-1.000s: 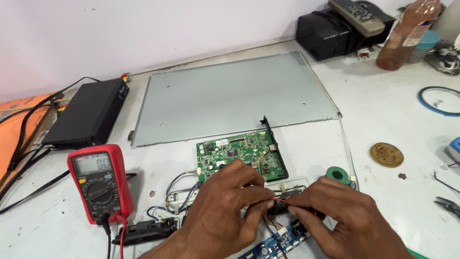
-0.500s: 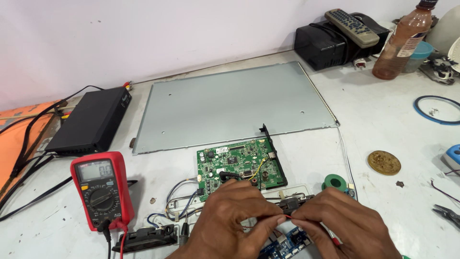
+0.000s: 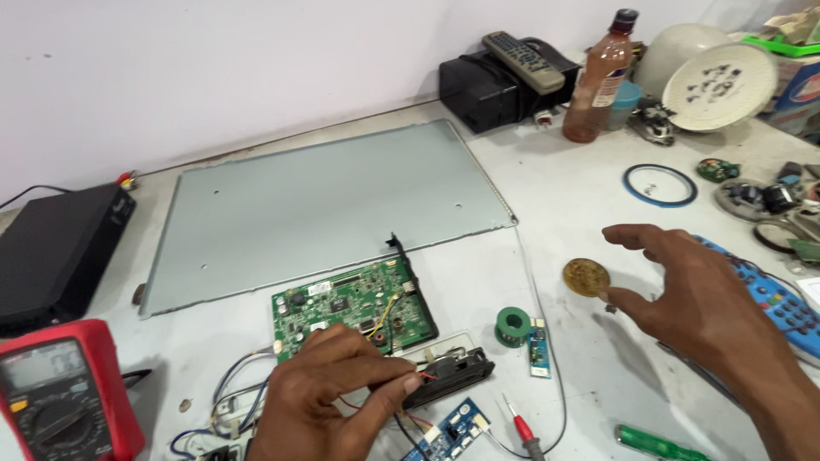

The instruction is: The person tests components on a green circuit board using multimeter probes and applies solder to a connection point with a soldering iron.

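Left hand pinches wires; right hand hovers spread.

The left hand (image 3: 329,397) nips thin red and black wires (image 3: 416,376) beside a black speaker (image 3: 450,378), below the green circuit board (image 3: 352,305). The right hand (image 3: 696,303), fingers apart, holds nothing near a round brass disc (image 3: 586,277).

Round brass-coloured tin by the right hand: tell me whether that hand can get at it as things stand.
Probably yes. The right hand hovers open just beside the round tin, thumb nearly at its edge, with only bare table between them.

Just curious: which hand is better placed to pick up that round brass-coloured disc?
The right hand: its open fingers hover beside the disc, while the left hand pinches wires by the circuit board.
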